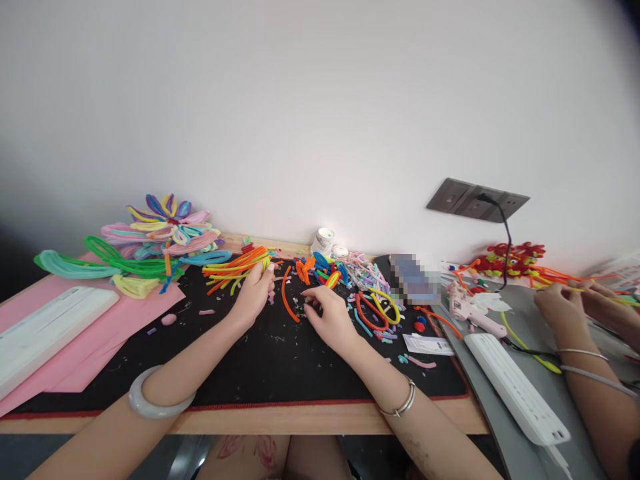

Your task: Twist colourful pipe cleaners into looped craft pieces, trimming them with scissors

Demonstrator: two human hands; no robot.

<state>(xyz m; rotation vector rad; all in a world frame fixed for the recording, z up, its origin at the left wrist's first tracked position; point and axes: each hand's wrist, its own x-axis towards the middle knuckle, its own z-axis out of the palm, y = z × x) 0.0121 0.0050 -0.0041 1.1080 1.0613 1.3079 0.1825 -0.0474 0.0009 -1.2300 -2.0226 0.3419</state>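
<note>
Forearms [197,363] lead to the left hand [256,293] gripping pipe cleaners [234,268], the right hand [331,321] half-open over the mat [300,373].

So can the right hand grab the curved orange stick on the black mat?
Probably yes: the right hand has its fingers close beside the orange stick, and nothing big seems in the way.

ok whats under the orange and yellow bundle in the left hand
Black mat shows along the near edge of the bundle; whatever lies directly beneath is covered.
</note>
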